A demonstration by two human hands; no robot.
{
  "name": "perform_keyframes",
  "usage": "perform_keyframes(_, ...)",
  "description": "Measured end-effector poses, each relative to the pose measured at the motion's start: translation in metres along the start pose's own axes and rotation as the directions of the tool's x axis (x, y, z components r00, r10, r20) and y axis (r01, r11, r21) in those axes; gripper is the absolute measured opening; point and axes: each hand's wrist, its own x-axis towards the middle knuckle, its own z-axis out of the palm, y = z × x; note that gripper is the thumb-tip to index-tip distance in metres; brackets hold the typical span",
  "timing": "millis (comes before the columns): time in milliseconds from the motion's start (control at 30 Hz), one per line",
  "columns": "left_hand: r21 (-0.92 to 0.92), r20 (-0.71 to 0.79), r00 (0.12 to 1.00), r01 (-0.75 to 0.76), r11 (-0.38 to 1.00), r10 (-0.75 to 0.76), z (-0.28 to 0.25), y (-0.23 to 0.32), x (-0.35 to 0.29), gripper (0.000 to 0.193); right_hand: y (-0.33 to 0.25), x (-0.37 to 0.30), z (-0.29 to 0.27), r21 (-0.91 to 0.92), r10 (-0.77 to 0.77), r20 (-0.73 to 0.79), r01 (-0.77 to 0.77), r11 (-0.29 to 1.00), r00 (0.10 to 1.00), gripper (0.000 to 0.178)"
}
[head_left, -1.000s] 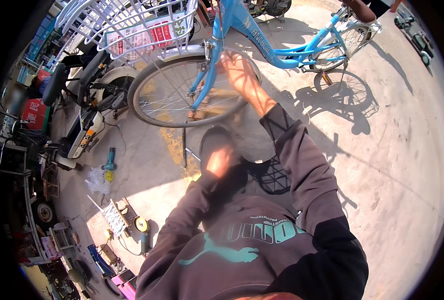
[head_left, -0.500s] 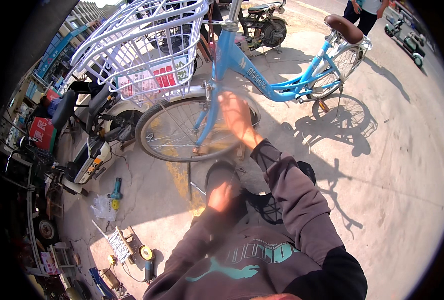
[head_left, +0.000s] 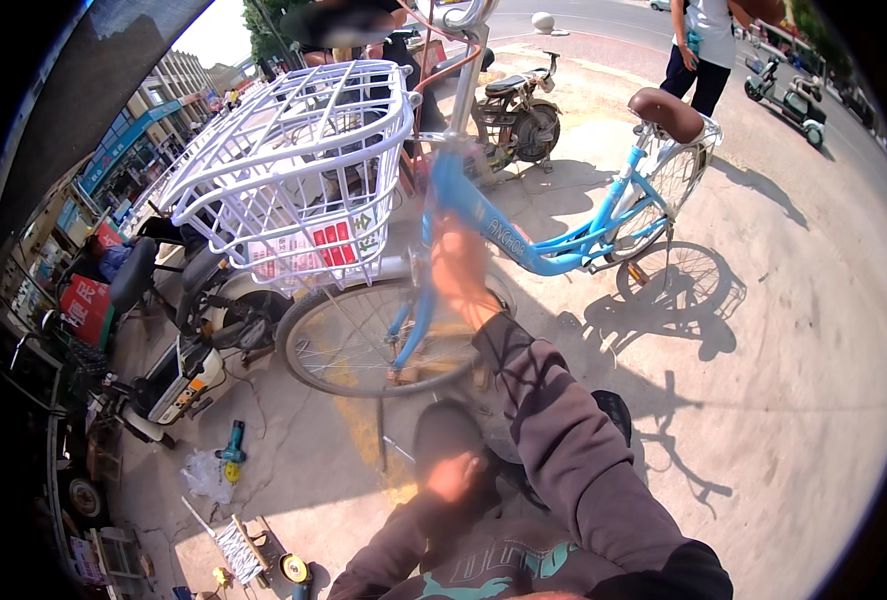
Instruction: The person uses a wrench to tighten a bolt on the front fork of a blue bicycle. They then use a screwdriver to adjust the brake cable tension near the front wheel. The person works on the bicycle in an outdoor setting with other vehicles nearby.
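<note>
A light-blue bicycle [head_left: 554,258] stands before me, with a white wire basket [head_left: 304,180] over its front wheel [head_left: 339,345]. My right hand [head_left: 461,268] reaches up to the front of its frame, just behind the fork [head_left: 419,325]. That hand is smeared by motion, so its fingers and any hold cannot be made out. Low in front of my body, my left hand [head_left: 456,476] is beside a dark rounded part of my leg or shoe [head_left: 448,430]. It is blurred too, with its fingers unclear. A thin metal rod [head_left: 398,447] lies on the ground near it.
To the left lie a teal power tool [head_left: 232,450] on clear plastic, a wound white cord [head_left: 239,552] and an angle grinder [head_left: 295,570]. Electric scooters [head_left: 179,380] stand at far left. Behind the bicycle are a parked moped [head_left: 524,120] and a standing person [head_left: 702,60].
The view has tipped upward, so the bicycle and ground sit lower in it. My right hand has risen along the bicycle, from beside the fork to the frame's front. My left hand stays low.
</note>
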Motion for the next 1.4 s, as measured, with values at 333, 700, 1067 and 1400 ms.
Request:
perform_keyframes(333,0.23,0.118,0.993,-0.039,0.972,0.012,-0.018,0.051,-0.021,0.024,0.055,-0.087,-0.089,-0.582,-0.069,0.088,0.108,0.806,0.994,0.03)
perform_keyframes(700,0.133,-0.27,0.886,0.421,0.897,-0.376,-0.006,-0.087,-0.08,0.028,0.013,-0.108,-0.076,-0.521,0.255,0.08,-0.178,0.835,0.964,0.026)
perform_keyframes(1067,-0.405,-0.3,0.947,-0.019,0.914,-0.113,-0.034,0.03,-0.018,0.02,-0.041,-0.151,-0.037,0.141,0.513,0.221,-0.548,0.825,0.829,0.028)
perform_keyframes(1400,-0.031,-0.417,0.887,-0.231,0.972,0.198,-0.013,0.072,-0.028,0.012,-0.066,-0.153,-0.02,0.322,0.364,0.2,-0.412,0.853,0.91,0.03)
